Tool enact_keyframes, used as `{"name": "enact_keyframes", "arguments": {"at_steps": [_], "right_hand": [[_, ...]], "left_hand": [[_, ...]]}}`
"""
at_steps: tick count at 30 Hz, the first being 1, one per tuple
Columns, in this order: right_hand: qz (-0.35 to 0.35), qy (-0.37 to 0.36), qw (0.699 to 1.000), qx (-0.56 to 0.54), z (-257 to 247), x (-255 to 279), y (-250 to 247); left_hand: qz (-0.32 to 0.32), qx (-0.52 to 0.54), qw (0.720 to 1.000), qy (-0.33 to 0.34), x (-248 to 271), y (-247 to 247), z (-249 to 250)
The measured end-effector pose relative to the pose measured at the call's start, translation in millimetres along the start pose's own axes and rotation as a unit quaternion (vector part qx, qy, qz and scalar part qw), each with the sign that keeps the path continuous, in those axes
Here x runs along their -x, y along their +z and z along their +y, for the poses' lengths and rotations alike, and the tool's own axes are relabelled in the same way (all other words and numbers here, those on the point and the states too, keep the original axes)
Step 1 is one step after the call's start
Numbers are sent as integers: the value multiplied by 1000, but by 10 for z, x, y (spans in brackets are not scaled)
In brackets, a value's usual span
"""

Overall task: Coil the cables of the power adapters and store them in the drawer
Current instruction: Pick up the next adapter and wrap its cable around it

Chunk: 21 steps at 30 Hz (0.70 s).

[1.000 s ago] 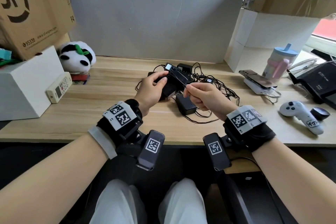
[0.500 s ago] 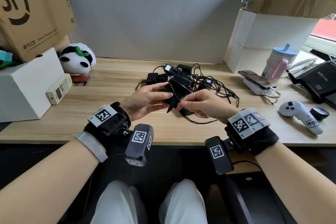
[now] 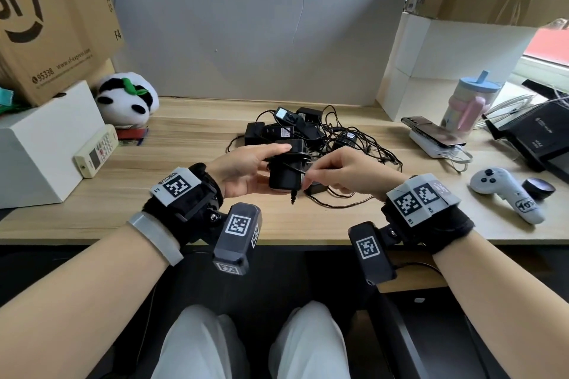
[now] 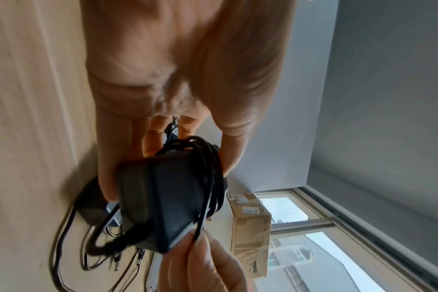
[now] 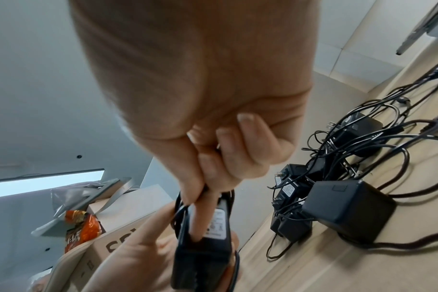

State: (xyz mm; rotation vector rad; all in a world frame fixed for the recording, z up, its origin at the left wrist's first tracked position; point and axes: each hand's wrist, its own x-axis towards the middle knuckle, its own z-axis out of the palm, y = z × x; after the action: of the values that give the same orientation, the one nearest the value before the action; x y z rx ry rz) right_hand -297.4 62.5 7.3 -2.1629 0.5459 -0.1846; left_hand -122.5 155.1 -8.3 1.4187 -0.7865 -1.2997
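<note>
A black power adapter point(image 3: 284, 174) with its cable wound round its body is held just above the desk's front middle. My left hand point(image 3: 246, 169) grips the adapter point(image 4: 163, 199) from the left, thumb on top. My right hand point(image 3: 335, 174) pinches the cable point(image 3: 300, 174) at the adapter's point(image 5: 200, 254) right side, and the cable's plug end point(image 3: 292, 197) hangs loose below. Behind lies a tangled pile of black adapters and cables point(image 3: 311, 132). Another adapter point(image 5: 348, 209) sits on the desk under my right hand. No drawer is in view.
The wooden desk point(image 3: 184, 203) holds a white remote point(image 3: 97, 151), a panda plush point(image 3: 127, 100) and white box point(image 3: 40, 148) at left. At right are a phone on a power bank point(image 3: 434, 137), a cup point(image 3: 468, 104), a white controller point(image 3: 508, 189) and a black device point(image 3: 535, 135).
Both hands have drawn the adapter from the pile toward the desk's front edge. The cable now lies wound round it, with only the plug end hanging free.
</note>
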Motion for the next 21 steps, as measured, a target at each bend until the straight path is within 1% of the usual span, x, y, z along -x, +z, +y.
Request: {"name": "enact_keyframes", "arguments": {"at_steps": [4,7,9,11,15,16,18,21], "right_hand": [[101,13,992,-74,84,4,-7],[160,11,974,-162,145,-18,38],[183,13,951,-249,168,-39,77],[205,12,922,-327,180,-61,106],[234,-8,852,-469,196,-96,144],[234,-11,841,-488,196,-99,153],[227,-24,845,-484,206,-103,169],[210,-48,868,-448,219,-82,193]], "left_hand": [[9,98,995,-4,-50,8,-66],[26,170,985,12,-85,20,-80],[47,202,978,24,-91,49,-71],[67,214,974,28,-104,78,-70],[104,224,969,24,-128,106,-88],[110,223,968,26,-123,117,-89],[121,233,964,41,-120,143,-87],[132,256,955,71,-118,168,-86]]}}
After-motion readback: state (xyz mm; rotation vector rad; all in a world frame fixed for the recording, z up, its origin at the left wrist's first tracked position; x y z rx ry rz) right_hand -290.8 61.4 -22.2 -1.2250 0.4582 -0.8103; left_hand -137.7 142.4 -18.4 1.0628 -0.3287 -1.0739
